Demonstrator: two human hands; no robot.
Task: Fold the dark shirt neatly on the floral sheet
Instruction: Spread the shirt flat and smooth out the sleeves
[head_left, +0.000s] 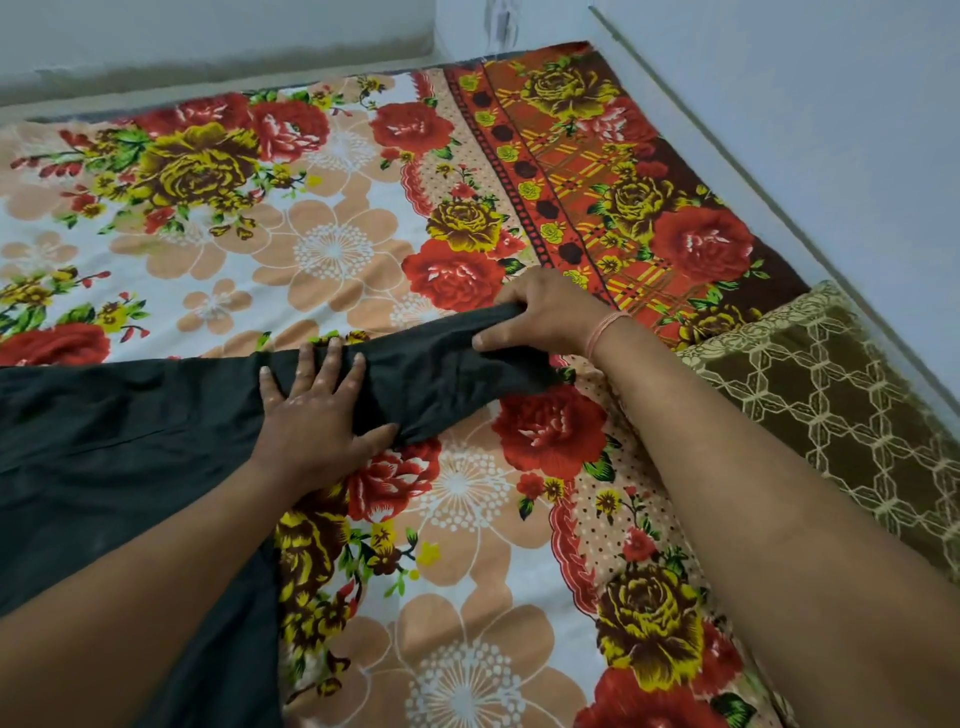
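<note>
The dark shirt (130, 441) lies spread over the left side of the floral sheet (332, 218), its body running off the left and bottom edges of view. One sleeve stretches right toward the sheet's red border. My left hand (317, 410) presses flat on the sleeve near where it meets the body, fingers spread. My right hand (550, 317) grips the sleeve's far end, fingers curled over the cloth and thumb on top. A thin thread band circles my right wrist.
A brown cushion with a cream lattice pattern (831, 405) lies at the sheet's right edge. Pale walls (831, 130) close in at the back and right, right beside the bedding.
</note>
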